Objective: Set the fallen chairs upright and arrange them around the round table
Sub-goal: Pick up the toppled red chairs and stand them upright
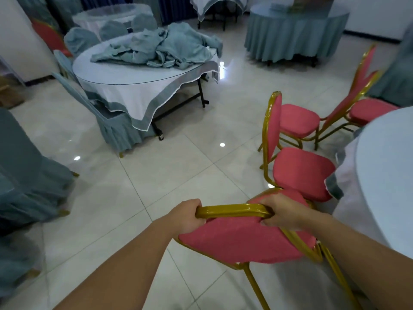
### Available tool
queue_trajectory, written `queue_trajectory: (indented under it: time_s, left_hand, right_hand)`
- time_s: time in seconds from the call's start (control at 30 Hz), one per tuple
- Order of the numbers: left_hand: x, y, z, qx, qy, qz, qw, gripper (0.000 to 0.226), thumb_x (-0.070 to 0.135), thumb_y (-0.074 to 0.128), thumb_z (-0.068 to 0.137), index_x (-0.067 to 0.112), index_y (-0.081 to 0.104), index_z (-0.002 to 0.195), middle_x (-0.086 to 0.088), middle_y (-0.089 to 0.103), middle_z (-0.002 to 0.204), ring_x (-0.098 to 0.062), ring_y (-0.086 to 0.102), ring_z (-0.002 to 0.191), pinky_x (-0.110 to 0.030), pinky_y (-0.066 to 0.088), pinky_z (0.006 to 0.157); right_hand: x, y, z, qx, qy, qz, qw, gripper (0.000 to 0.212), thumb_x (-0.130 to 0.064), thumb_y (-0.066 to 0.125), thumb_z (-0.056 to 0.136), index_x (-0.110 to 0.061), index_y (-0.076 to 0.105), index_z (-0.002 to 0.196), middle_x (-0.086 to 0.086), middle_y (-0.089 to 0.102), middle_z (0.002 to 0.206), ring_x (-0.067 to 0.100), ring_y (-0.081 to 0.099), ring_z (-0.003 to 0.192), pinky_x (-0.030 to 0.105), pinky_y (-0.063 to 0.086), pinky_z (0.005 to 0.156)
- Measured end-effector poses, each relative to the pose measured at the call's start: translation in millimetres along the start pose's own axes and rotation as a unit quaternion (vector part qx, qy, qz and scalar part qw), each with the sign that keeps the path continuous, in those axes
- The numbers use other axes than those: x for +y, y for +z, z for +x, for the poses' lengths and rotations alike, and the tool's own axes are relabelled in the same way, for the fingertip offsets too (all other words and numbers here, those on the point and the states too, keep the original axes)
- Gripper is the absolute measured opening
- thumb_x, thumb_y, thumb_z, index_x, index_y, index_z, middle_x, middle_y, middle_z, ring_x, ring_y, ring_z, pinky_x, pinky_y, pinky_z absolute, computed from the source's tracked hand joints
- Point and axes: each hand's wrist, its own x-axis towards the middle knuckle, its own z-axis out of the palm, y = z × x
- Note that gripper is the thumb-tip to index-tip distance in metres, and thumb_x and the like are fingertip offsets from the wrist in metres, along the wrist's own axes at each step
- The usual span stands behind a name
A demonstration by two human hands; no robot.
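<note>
Both hands clamp the gold metal top rail of a red chair [241,240]. The left hand [187,214] has its fingers curled over the rail's left bend, and the right hand [282,213] is wrapped round the right bend. The chair sits at the near edge of the round table [386,175], low in the view, with its padded back leaning toward the person and its thin gold legs running down to the lower right.

Just beyond it a second red chair [301,172] stands upright, its seat touching or nearly touching the table's hanging cloth. 2 more red chairs [298,119] [371,109] crowd together behind it — their frames look tangled, though I cannot tell whether they touch.

To the left lies open room: a broad stretch of glossy pale tiled floor [156,175] showing lamp reflections. It is bounded by a grey-blue covered chair [26,164] at the left edge and by another table [125,70] farther off. That table has a square white cloth with a grey border, a rumpled heap of grey-blue fabric [165,45] on top, and draped chairs [111,124] pushed against it.
</note>
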Motion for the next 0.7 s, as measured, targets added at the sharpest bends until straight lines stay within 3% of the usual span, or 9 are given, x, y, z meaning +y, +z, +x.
queue_trajectory:
  time_s: [0.17, 0.37, 0.47, 0.6, 0.7]
  left_hand:
    - [40.0, -32.4, 48.8, -0.031, 0.118, 0.012, 0.993, 0.020, 0.040, 0.073, 0.091, 0.029, 0.056, 0.090, 0.003, 0.062, 0.094, -0.014, 0.061, 0.085, -0.030, 0.045, 0.068]
    - [83.4, -35.4, 73.3, -0.075, 0.251, 0.007, 0.965, 0.025, 0.036, 0.075, 0.093, 0.028, 0.053, 0.086, 0.004, 0.058, 0.084, -0.012, 0.056, 0.076, -0.025, 0.040, 0.063]
    - [99.5, -35.2, 78.8, -0.093, 0.309, 0.045, 0.946, 0.028, 0.031, 0.073, 0.096, 0.030, 0.049, 0.083, 0.005, 0.056, 0.084, -0.009, 0.054, 0.074, -0.025, 0.037, 0.061]
    - [114.3, -29.8, 84.1, -0.104, 0.352, 0.069, 0.928, 0.024, 0.036, 0.080, 0.089, 0.019, 0.063, 0.088, -0.002, 0.063, 0.087, -0.020, 0.062, 0.081, -0.031, 0.044, 0.066]
    - [119.0, -24.2, 82.6, -0.099, 0.372, 0.074, 0.920, 0.030, 0.046, 0.084, 0.082, 0.021, 0.067, 0.082, 0.001, 0.063, 0.080, -0.015, 0.061, 0.075, -0.032, 0.042, 0.063]
  right_hand:
    - [16.3, -21.1, -26.1, 0.076, 0.117, 0.026, 0.990, 0.017, -0.023, 0.082, 0.080, -0.029, 0.070, 0.090, -0.012, 0.068, 0.079, 0.005, 0.065, 0.077, 0.027, 0.056, 0.072]
    - [12.9, -4.2, -70.1, 0.106, 0.241, 0.032, 0.964, 0.023, -0.017, 0.081, 0.077, -0.030, 0.065, 0.088, -0.012, 0.066, 0.088, 0.010, 0.063, 0.087, 0.027, 0.050, 0.079]
    - [7.3, 18.4, -87.8, 0.127, 0.284, 0.048, 0.949, 0.028, -0.017, 0.081, 0.074, -0.034, 0.060, 0.083, -0.016, 0.063, 0.084, 0.010, 0.063, 0.088, 0.029, 0.051, 0.082]
    - [-8.4, 52.5, -107.1, 0.134, 0.339, 0.069, 0.929, 0.024, -0.024, 0.080, 0.075, -0.030, 0.067, 0.094, -0.014, 0.069, 0.092, 0.007, 0.065, 0.088, 0.033, 0.055, 0.086]
    - [-15.5, 77.7, -120.7, 0.115, 0.391, 0.064, 0.911, 0.019, -0.029, 0.079, 0.075, -0.027, 0.062, 0.083, -0.009, 0.067, 0.090, 0.011, 0.064, 0.086, 0.031, 0.054, 0.081]
